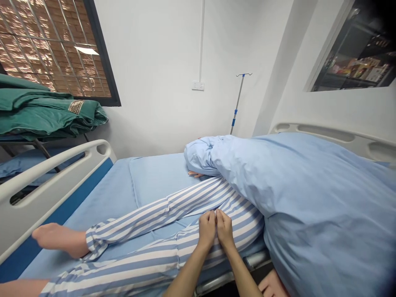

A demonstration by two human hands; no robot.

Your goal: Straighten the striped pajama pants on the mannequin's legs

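My left hand (207, 227) and my right hand (224, 226) rest close together, knuckles nearly touching, on the near thigh of a figure lying on the bed. Both are closed with the fingers curled under, so what they hold, if anything, is hidden. Beneath and around them are blue-and-white striped trousers (142, 260), slightly creased. The figure's bare foot (60, 239) looks smooth, like a manikin's. A light blue quilt (309, 189) covers the upper body down to the hips. Part of the figure's hand (195, 174) shows under its far edge.
Blue sheeting (154, 169) covers the bed. A cream footboard (55, 177) stands left and a headboard (328, 134) right. Behind is an IV pole (237, 107). Folded green cloth (46, 111) lies at far left. A metal side rail (216, 282) runs along the near edge.
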